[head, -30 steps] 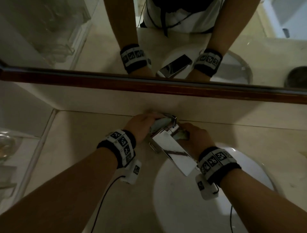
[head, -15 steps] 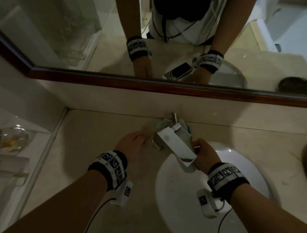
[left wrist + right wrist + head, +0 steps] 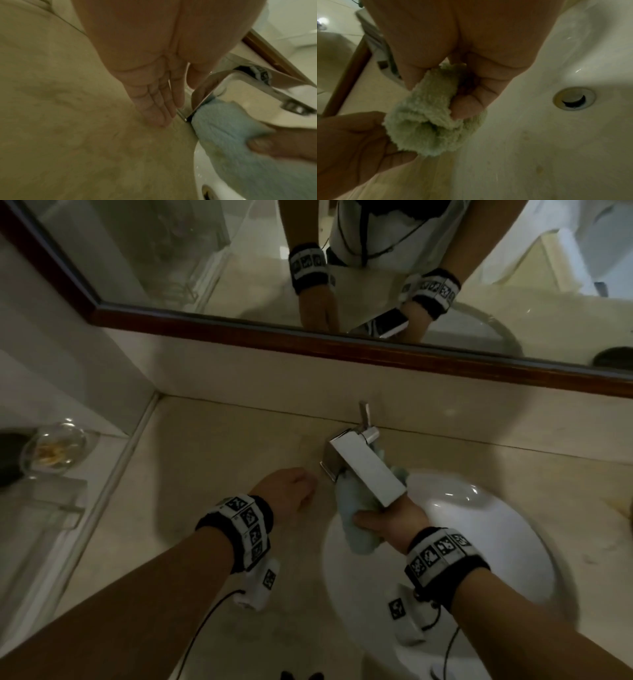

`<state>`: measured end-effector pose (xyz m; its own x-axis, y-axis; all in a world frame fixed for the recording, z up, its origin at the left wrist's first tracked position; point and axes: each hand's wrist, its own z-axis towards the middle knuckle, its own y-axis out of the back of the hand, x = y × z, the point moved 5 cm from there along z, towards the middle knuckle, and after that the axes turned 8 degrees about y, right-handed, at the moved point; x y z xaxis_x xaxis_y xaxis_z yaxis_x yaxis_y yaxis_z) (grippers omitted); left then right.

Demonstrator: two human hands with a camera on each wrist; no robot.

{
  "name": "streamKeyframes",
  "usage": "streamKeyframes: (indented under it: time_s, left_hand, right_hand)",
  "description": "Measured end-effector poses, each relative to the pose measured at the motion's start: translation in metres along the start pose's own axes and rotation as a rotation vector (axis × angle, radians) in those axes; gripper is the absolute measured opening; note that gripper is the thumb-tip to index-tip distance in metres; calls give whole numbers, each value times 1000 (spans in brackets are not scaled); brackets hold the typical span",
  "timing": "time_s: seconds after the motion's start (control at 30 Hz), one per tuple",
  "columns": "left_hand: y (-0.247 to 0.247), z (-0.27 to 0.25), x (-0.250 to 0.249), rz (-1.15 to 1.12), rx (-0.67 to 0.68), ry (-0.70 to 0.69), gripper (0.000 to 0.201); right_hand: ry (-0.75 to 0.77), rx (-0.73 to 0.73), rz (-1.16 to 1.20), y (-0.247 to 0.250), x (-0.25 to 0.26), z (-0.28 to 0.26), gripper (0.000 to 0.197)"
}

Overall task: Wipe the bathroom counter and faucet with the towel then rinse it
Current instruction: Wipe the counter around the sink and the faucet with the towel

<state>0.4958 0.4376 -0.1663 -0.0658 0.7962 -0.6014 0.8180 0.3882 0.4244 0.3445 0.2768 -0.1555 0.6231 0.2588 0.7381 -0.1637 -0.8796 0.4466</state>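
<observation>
A chrome, boxy faucet (image 3: 366,465) juts over the white basin (image 3: 496,546) set in the beige counter (image 3: 212,446). My right hand (image 3: 387,520) sits under the spout and grips a pale green towel (image 3: 354,517) (image 3: 426,127) that runs up beneath the spout to the faucet base. Thumb and curled fingers (image 3: 467,106) clamp the cloth. My left hand (image 3: 291,484) (image 3: 154,106) lies on the counter just left of the faucet base, fingers straight and together, touching the surface and holding nothing. The towel (image 3: 228,132) also shows beside it.
A wood-framed mirror (image 3: 308,337) runs along the back wall. A glass dish (image 3: 54,448) stands on a lower ledge at the left. The basin drain (image 3: 573,98) lies to the right of my right hand. A dark object (image 3: 615,356) is reflected at far right.
My left hand let go of the towel at the faucet and came back onto the counter. My right hand pulled the towel forward from behind the faucet to under the spout.
</observation>
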Motion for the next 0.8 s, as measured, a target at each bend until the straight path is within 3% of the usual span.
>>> streamKeyframes:
  time_s: [0.07,0.13,0.23,0.4,0.53,0.7,0.8]
  left_hand:
    - [-2,-3,5,74,6,10,31]
    - [-4,-8,10,92,8,9,17]
    - [-6,-20,14,135,29,-10,12]
    - [-6,-43,32,409,50,54,26]
    - [-8,-61,39,412,62,99,37]
    - [-40,-84,42,576,157,120,25]
    - [-70,-102,42,625,242,159,32]
  right_hand:
    - [-37,-10,-8,-7,0,-6,75]
    - [-51,-15,-24,-13,3,-7,79]
    - [29,107,-166,-32,16,-13,87]
    - [88,272,-291,-70,26,-32,88]
    - [127,429,-462,-77,24,-51,88]
    - [99,630,-639,-81,1,-84,96]
    - [114,733,-683,-76,-20,-107,97]
